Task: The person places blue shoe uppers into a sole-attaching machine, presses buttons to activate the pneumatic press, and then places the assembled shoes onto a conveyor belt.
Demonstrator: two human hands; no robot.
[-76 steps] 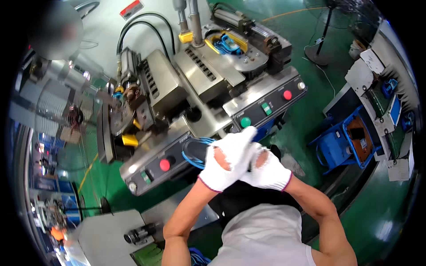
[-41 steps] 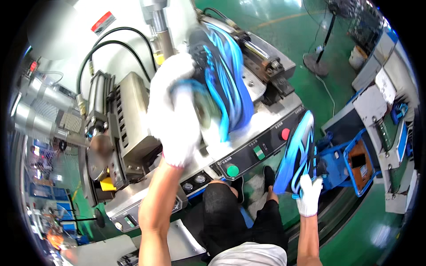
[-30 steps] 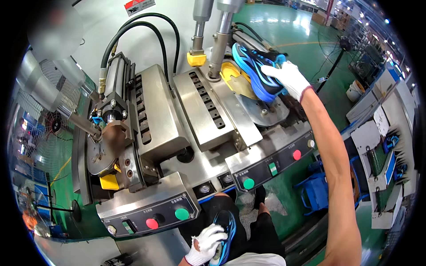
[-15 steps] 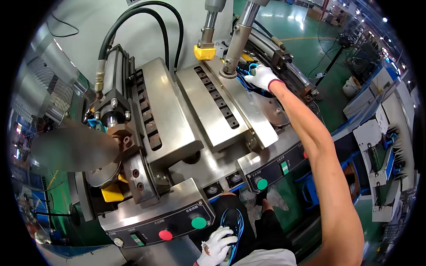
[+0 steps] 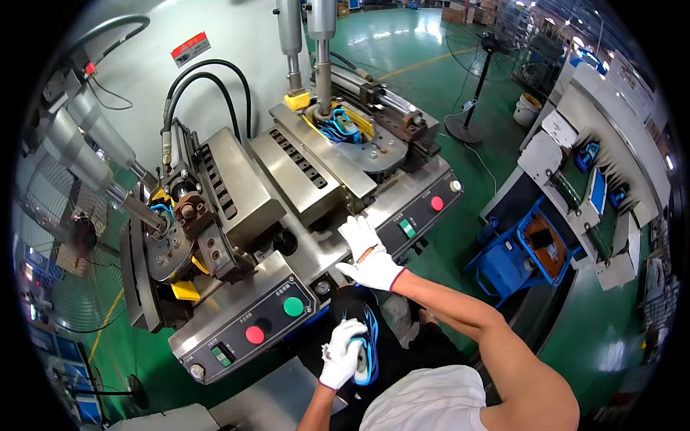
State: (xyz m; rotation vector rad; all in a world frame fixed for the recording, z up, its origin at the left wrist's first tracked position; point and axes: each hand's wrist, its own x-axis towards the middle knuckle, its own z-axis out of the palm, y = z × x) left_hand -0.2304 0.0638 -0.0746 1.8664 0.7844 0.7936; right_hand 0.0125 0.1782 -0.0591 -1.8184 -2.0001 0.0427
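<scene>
Right hand (image 5: 369, 257) moved back to control panel (image 5: 422, 216), fingers spread, contact unclear; left hand (image 5: 341, 355) fingers gripping shoe (image 5: 371, 343).

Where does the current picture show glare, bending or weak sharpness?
Head view: light reflections glare on the green floor; head view: the pale workbench curves at right; head view: the fan at far left looks hazy, the left hand and shoe fairly clear.
</scene>
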